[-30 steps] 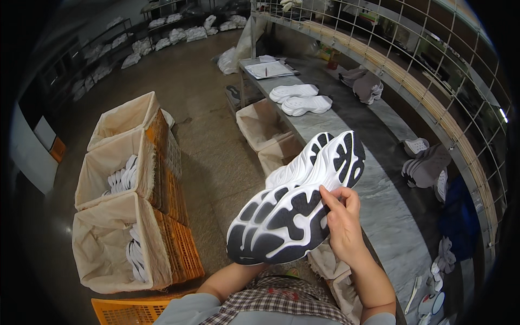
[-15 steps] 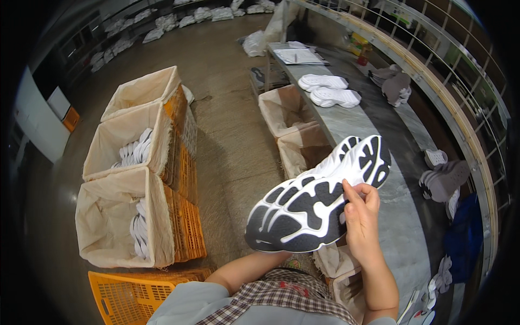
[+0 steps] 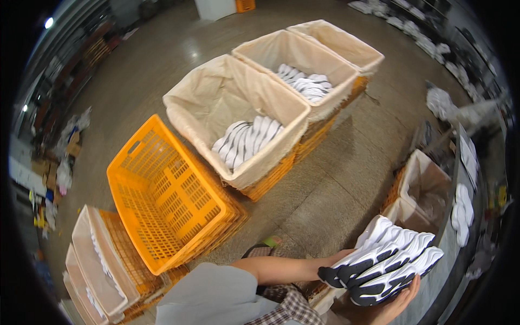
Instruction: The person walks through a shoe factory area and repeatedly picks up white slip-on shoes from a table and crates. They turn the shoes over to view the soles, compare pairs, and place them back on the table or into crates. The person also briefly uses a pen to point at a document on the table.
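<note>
Several white shoe soles with black tread patches (image 3: 385, 266) are stacked together between my hands at the lower right. My left hand (image 3: 342, 255) grips the stack from its left side, with most of its fingers hidden behind the soles. Around the near right side my right hand (image 3: 402, 301) is closed, its fingers pressed on the stack's edge. The soles are tilted, black treads toward me. To the left, a cloth-lined crate (image 3: 197, 105) contains a row of similar soles (image 3: 246, 142).
Another lined crate (image 3: 260, 46) with soles and a third lined crate (image 3: 346, 46) stand beyond. An unlined orange crate (image 3: 162, 187) tops a stack nearer me. Lined crates (image 3: 95, 257) stand lower left. The grey bench (image 3: 441, 260) runs along the right, with white soles (image 3: 462, 214) on it.
My view has turned left toward the crates. The soles have shifted to the lower right of the picture, more of them showing fanned out, and my right hand has moved to their near edge.
</note>
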